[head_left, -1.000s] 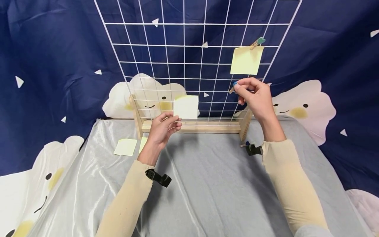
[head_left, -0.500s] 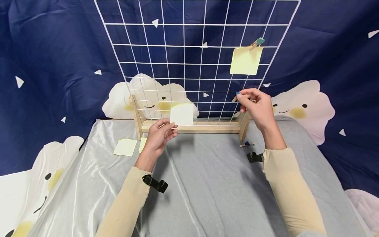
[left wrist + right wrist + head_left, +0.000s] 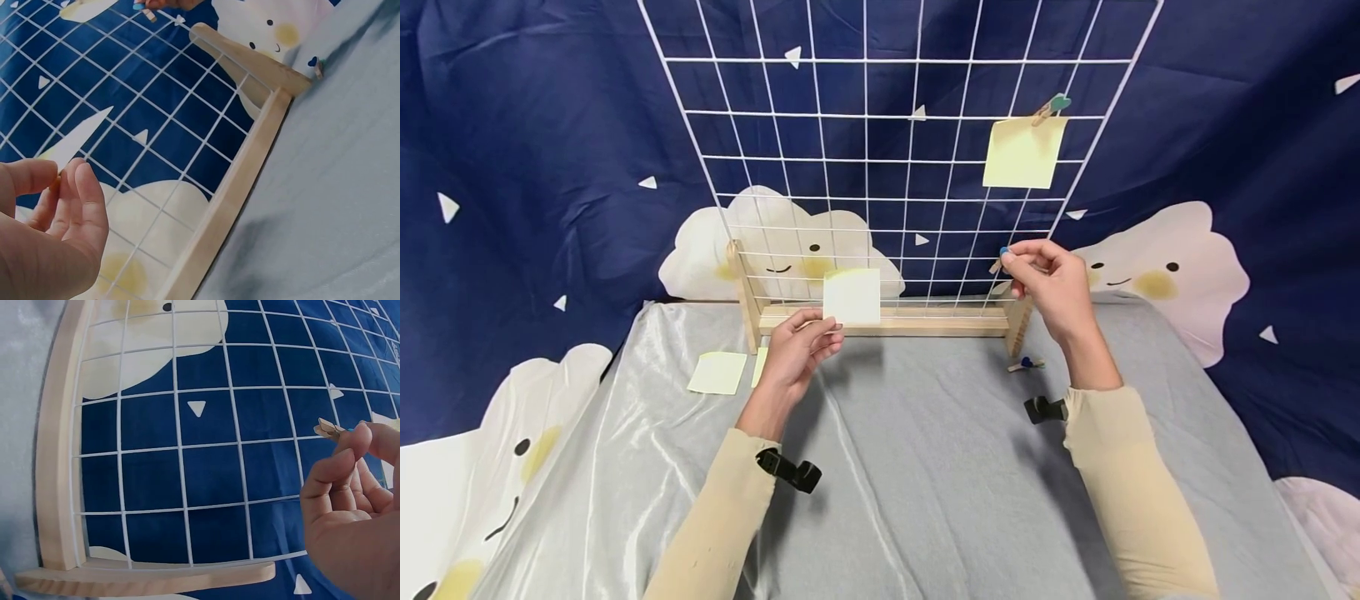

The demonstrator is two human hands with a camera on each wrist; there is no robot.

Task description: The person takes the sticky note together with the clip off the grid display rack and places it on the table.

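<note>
My left hand pinches a pale yellow sticky note by its lower left corner, in front of the grid's lower part. In the left wrist view the note appears nearly edge-on. Between thumb and fingertips, my right hand pinches a small wooden clothespin with a blue end; its wooden tip points away from the fingers in the right wrist view. Higher on the white wire grid, another yellow note hangs from a clothespin with a green heart.
Wooden feet and a wooden bar support the grid on a grey cloth. A yellow note lies at left, with another partly behind my left hand. Clothespins, one with a dark blue heart, lie near the right foot.
My left hand has moved down and slightly left with the sticky note. My right hand has come lower with the clothespin. The hanging note stays put.
</note>
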